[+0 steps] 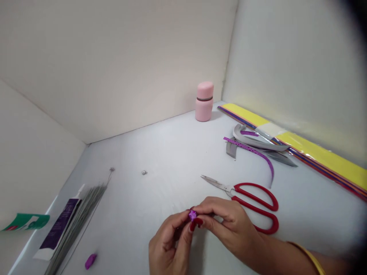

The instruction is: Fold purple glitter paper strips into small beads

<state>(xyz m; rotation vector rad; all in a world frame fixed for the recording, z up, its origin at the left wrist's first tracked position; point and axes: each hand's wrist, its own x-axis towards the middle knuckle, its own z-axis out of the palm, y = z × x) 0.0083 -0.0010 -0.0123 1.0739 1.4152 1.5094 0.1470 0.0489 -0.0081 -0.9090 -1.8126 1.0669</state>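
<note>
A small shiny purple paper star (192,215) is pinched between my two hands near the bottom centre. My left hand (172,242) grips it from the left with closed fingertips. From the other side, my right hand (226,221) holds it between thumb and forefinger; the star's underside is hidden. Just beyond my right hand lie red-handled scissors (229,188), blades pointing left and slightly apart. Patterned purple paper strips (252,148) and curled grey strips (258,142) lie farther off to the right.
A pink flask (204,101) stands by the back wall. Long coloured sheets (304,147) lie along the right wall. At left are a purple-and-white tube (61,225), thin wires (78,225) and a purple lump (90,261). A tiny silver piece (144,172) rests mid-table.
</note>
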